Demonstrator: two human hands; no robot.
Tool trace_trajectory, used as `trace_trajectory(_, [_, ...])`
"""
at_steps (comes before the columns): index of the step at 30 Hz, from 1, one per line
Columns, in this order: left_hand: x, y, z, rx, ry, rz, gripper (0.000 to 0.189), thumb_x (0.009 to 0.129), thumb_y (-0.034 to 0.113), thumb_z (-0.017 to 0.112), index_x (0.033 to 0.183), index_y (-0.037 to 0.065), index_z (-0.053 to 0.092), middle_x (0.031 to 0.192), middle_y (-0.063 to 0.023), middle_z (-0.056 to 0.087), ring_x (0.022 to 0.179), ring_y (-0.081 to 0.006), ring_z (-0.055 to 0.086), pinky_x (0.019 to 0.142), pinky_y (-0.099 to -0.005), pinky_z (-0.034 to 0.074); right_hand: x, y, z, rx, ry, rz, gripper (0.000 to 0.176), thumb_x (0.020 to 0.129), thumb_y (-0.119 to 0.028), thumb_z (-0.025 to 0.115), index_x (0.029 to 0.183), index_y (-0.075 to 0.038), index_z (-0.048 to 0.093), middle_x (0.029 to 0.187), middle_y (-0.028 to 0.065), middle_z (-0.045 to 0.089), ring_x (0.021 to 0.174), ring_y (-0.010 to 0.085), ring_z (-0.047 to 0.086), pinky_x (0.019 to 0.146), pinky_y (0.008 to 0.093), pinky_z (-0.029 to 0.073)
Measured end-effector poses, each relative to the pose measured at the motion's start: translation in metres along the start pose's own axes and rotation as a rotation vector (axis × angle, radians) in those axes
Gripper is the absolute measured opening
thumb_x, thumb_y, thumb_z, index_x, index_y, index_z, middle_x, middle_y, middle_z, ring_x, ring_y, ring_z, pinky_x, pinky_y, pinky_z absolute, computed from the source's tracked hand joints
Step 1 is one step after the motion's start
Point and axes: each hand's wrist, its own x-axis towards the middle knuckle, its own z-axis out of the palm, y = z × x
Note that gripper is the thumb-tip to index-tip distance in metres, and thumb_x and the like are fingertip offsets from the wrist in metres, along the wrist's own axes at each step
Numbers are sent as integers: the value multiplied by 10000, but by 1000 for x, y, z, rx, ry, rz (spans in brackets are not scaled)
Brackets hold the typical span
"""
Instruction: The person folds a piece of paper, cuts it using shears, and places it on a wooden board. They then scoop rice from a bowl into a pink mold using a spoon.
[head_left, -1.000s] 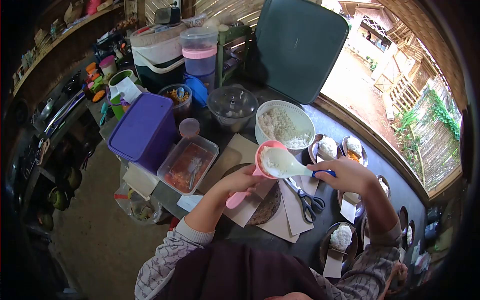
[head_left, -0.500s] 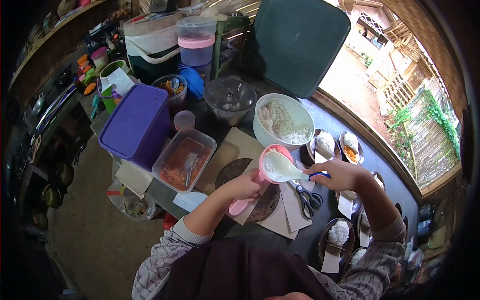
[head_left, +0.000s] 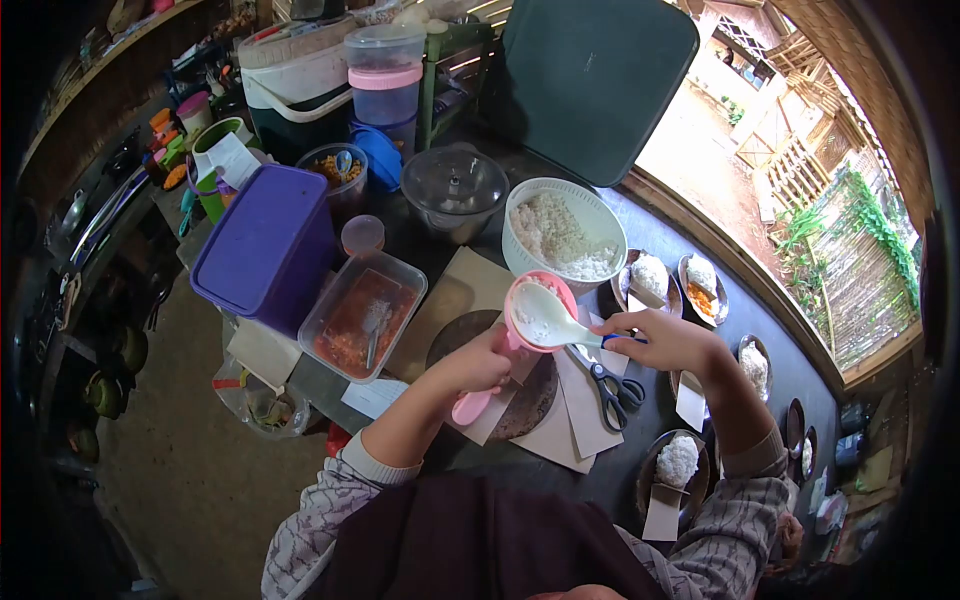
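My left hand (head_left: 478, 362) is closed around a pink plastic cup with a handle (head_left: 472, 408), tilted a little, with white rice inside. My right hand (head_left: 668, 345) grips the blue handle of a white rice paddle (head_left: 552, 322). The paddle's bowl lies over the mouth of the pink cup, pressed against the rice. Just behind the cup stands a white basket (head_left: 612, 212) of cooked rice (head_left: 562, 238). Below the paddle, black-handled scissors (head_left: 618, 398) rest on brown paper sheets (head_left: 570, 420).
Small brown plates (head_left: 648, 470) with moulded rice and folded paper line the right side. On the left are a clear tub of red sauce (head_left: 362, 318) with a spoon and a purple-lidded box (head_left: 262, 240). A lidded pot (head_left: 455, 190) stands behind.
The paddle and pink cup have shifted slightly left and up together. The paddle's bowl now covers more of the cup's mouth. The view has shifted slightly.
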Motion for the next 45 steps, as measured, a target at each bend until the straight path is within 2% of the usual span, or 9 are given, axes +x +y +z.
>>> trace_trajectory(4, [3, 4, -10, -105, -46, 36, 352, 825, 51, 493, 1165, 42, 397, 700, -1, 448, 520, -67, 397, 448, -220, 351, -6, -14, 8, 7, 163, -52, 299, 888, -245, 527, 1143, -96, 570, 958, 139, 637, 834, 197, 602, 752, 313, 451])
trace_trajectory(9, [1, 10, -8, -113, -81, 53, 247, 878, 103, 481, 1112, 55, 414, 651, 22, 407, 499, -55, 366, 430, -217, 326, -23, -32, -19, -16, 23, 118, 323, 886, -234, 532, 1193, -133, 550, 770, 92, 624, 618, 127, 523, 620, 269, 436])
trace_trajectory(10, [0, 11, -7, -104, -86, 63, 233, 880, 109, 480, 1098, 57, 418, 651, 21, 405, 493, -55, 362, 427, -217, 326, -25, -19, -18, 50, 53, 18, 339, 886, -229, 533, 1211, -135, 538, 716, 82, 606, 591, 107, 498, 603, 259, 430])
trace_trajectory(13, [0, 14, -4, -126, 14, 2, 177, 890, 131, 484, 1050, 76, 433, 637, 24, 377, 491, -63, 352, 420, -203, 303, -36, -27, -32, 137, 44, 254, 338, 887, -230, 531, 1209, -126, 539, 736, 72, 615, 613, 103, 507, 613, 264, 434])
trace_trajectory(14, [1, 12, -4, -130, 17, 4, 177, 890, 131, 484, 1050, 76, 433, 637, 24, 377, 491, -63, 352, 420, -203, 303, -39, -27, -32, 84, 123, 135, 347, 879, -229, 536, 1207, -116, 535, 755, 92, 635, 640, 130, 561, 634, 294, 451])
trace_trajectory(20, [6, 9, -4, -120, 0, 42, 199, 879, 141, 504, 1045, 68, 425, 636, 12, 393, 479, -66, 378, 402, -209, 323, -31, -46, -24, -202, 120, 171, 319, 870, -195, 492, 1172, -113, 554, 809, 193, 623, 742, 309, 609, 701, 375, 465])
trace_trajectory(23, [8, 7, 1, -114, 39, 2, 205, 880, 138, 504, 1051, 65, 417, 638, 6, 401, 473, -69, 384, 400, -209, 321, -25, -47, -10, -348, 158, 154, 297, 879, -211, 503, 1145, -98, 575, 755, 195, 608, 660, 292, 594, 645, 358, 463])
trace_trajectory(31, [1, 4, 12, 27, 180, -2, 492, 693, -29, 437, 1178, 33, 380, 703, -34, 478, 484, -92, 437, 418, -243, 386, -10, -50, -2, -346, 73, 148, 312, 847, -208, 471, 1110, -83, 582, 897, 192, 628, 857, 349, 593, 786, 409, 455])
trace_trajectory(45, [8, -1, 3, 57, 194, -9, 295, 869, 110, 492, 1144, 48, 405, 702, -19, 469, 497, -73, 427, 417, -241, 377, -1, -54, -9, -316, 63, 215, 297, 859, -219, 489, 1112, -87, 571, 871, 195, 624, 816, 342, 595, 736, 407, 452])
